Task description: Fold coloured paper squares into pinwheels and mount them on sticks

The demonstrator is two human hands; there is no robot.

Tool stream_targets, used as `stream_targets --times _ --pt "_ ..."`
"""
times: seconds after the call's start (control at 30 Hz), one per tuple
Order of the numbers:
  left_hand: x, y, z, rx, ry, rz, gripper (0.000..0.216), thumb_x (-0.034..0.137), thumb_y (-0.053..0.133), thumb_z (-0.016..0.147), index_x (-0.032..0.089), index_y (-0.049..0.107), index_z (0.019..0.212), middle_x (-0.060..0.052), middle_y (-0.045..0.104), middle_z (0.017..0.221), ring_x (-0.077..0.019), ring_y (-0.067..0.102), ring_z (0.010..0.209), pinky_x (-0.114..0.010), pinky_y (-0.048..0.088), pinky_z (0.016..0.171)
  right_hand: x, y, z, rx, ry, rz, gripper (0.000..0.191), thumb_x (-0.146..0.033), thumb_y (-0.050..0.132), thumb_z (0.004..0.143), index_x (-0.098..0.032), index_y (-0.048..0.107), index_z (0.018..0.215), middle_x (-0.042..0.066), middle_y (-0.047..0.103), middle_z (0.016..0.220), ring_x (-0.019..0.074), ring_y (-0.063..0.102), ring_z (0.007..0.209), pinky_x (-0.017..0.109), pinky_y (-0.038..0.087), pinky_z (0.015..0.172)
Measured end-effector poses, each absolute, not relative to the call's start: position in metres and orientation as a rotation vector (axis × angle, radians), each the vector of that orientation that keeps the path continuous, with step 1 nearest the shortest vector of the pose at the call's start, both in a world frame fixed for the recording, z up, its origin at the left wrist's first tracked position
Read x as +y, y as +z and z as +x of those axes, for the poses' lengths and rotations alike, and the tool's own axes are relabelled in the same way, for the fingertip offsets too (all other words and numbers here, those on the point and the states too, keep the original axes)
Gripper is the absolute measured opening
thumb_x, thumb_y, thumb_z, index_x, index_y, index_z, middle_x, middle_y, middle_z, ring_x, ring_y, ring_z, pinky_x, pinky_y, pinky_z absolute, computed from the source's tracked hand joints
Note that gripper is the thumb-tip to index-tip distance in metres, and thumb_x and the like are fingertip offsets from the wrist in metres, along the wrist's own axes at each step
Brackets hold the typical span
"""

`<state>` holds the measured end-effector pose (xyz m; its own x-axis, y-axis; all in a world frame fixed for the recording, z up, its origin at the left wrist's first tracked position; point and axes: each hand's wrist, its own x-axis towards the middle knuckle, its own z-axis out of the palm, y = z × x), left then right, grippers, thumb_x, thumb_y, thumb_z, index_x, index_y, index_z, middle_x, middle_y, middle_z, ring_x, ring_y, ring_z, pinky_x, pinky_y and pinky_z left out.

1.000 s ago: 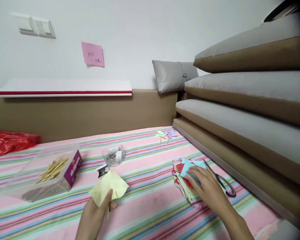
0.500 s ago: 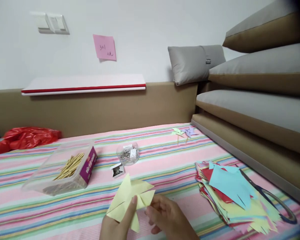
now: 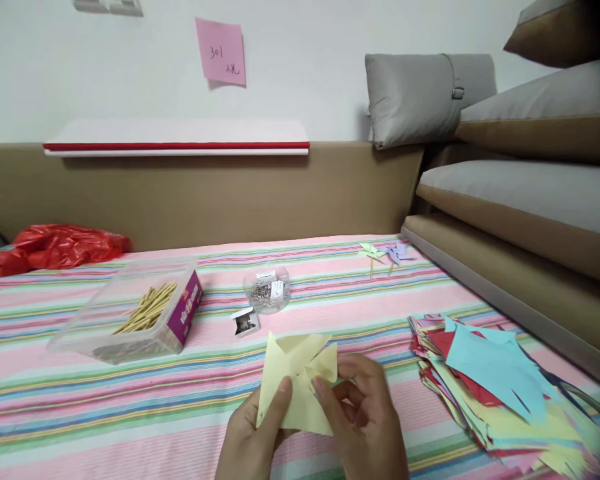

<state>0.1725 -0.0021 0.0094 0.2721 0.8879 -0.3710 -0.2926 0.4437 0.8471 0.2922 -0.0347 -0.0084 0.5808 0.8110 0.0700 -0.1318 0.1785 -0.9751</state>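
The yellow paper point(image 3: 295, 383) is held up just above the striped bed point(image 3: 105, 400), low in the middle of the view and between both hands. The left hand point(image 3: 253, 440) is clamped on its lower left part, thumb flat on the front and fingers behind; the right hand point(image 3: 365, 420) is closed on its right side, fingertips pinching a corner flap turned in toward the middle. It is a single thin sheet, so it looks very light, limp and easy to crease or tear. It seems to be slit from the corners, though how far the cuts run is hard to see, so the flaps would flop unless held near the centre; a hold by pinched fingertips at the centre and on one corner tip should suit it better than a grip on a free edge. A stack of coloured paper point(image 3: 500, 393) lies to the right; a clear box of sticks point(image 3: 130, 313), a small round tub of pins point(image 3: 267, 291) and two small pinwheels point(image 3: 385, 253) lie farther back.
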Motion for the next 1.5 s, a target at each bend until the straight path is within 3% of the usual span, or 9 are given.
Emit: stream_targets --times 0.1,0.33,0.63,0.83,1.17,1.23,1.37,1.43,1.5 --pt "-0.006 0.016 0.174 0.978 0.883 0.814 0.040 0.044 0.080 0.074 0.016 0.081 0.102 -0.009 0.079 0.091 -0.0304 0.068 0.092 -0.034 0.054 0.081 -0.039 -0.007 0.300 -0.848 0.756 -1.276 0.023 -0.044 0.071 0.083 -0.022 0.068 0.089 0.002 0.065 0.074 0.0145 0.059 0.064 0.021 0.050 0.054" --pt "-0.009 0.023 0.172 1.082 0.854 1.089 0.042 0.055 0.072 0.078 0.020 0.082 0.099 -0.005 0.078 0.087 -0.0265 0.064 0.084 -0.029 0.051 0.076 -0.042 -0.008 0.312 -1.025 0.865 -1.185 0.022 -0.043 0.062 0.090 -0.023 0.070 0.087 0.002 0.060 0.083 0.0143 0.060 0.071 0.020 0.050 0.059" --pt "-0.007 0.021 0.171 1.069 0.801 1.134 0.032 0.049 0.077 0.076 0.021 0.082 0.091 -0.001 0.072 0.072 -0.0200 0.062 0.070 -0.024 0.049 0.066 -0.043 -0.004 0.313 -1.033 0.810 -1.236 0.020 -0.037 0.066 0.088 -0.020 0.067 0.077 0.001 0.058 0.079 0.0134 0.060 0.067 0.020 0.053 0.060" --pt "-0.006 0.018 0.169 1.106 0.776 1.206 0.042 0.049 0.076 0.077 0.019 0.078 0.105 -0.003 0.077 0.085 -0.0237 0.064 0.081 -0.026 0.050 0.070 -0.045 -0.001 0.316 -1.141 0.735 -1.258 0.016 -0.032 0.065 0.088 -0.020 0.068 0.078 0.002 0.057 0.081 0.0135 0.062 0.069 0.020 0.053 0.061" --pt "-0.009 0.018 0.170 1.154 0.777 1.200 0.046 0.052 0.075 0.077 0.018 0.076 0.108 -0.004 0.079 0.088 -0.0257 0.067 0.084 -0.027 0.052 0.069 -0.047 0.006 0.316 -1.234 0.686 -1.253 0.014 -0.028 0.063 0.089 -0.021 0.068 0.078 0.002 0.058 0.082 0.0144 0.064 0.072 0.022 0.054 0.063" --pt "-0.010 0.020 0.171 1.146 0.800 1.138 0.050 0.052 0.075 0.076 0.018 0.073 0.113 -0.005 0.079 0.093 -0.0255 0.068 0.084 -0.028 0.053 0.069 -0.048 0.007 0.314 -1.160 0.704 -1.253 0.009 -0.031 0.067 0.087 -0.023 0.067 0.089 0.002 0.063 0.085 0.0153 0.065 0.073 0.024 0.054 0.065" --pt "-0.012 0.027 0.173 1.140 0.855 1.055 0.052 0.050 0.078 0.075 0.020 0.070 0.116 -0.006 0.080 0.095 -0.0249 0.069 0.082 -0.028 0.053 0.068 -0.050 0.014 0.315 -0.748 0.882 -1.174 0.049 -0.048 0.067 0.086 -0.029 0.048 0.128 0.003 0.071 0.099 0.0196 0.069 0.085 0.032 0.055 0.078" --pt "-0.012 0.029 0.174 1.133 0.866 1.062 0.049 0.049 0.078 0.074 0.020 0.072 0.113 -0.005 0.079 0.093 -0.0244 0.069 0.081 -0.028 0.053 0.068 -0.049 0.017 0.321 -0.631 0.968 -1.140 0.053 -0.054 0.067 0.085 -0.027 0.051 0.128 0.005 0.073 0.097 0.0220 0.069 0.088 0.033 0.055 0.079" --pt "-0.011 0.030 0.173 1.119 0.853 1.095 0.045 0.047 0.079 0.073 0.020 0.073 0.109 -0.006 0.079 0.090 -0.0241 0.068 0.080 -0.027 0.052 0.066 -0.047 0.018 0.329 -0.627 1.070 -1.155 0.046 -0.056 0.071 0.081 -0.022 0.065 0.112 0.007 0.075 0.093 0.0238 0.069 0.088 0.033 0.053 0.077"
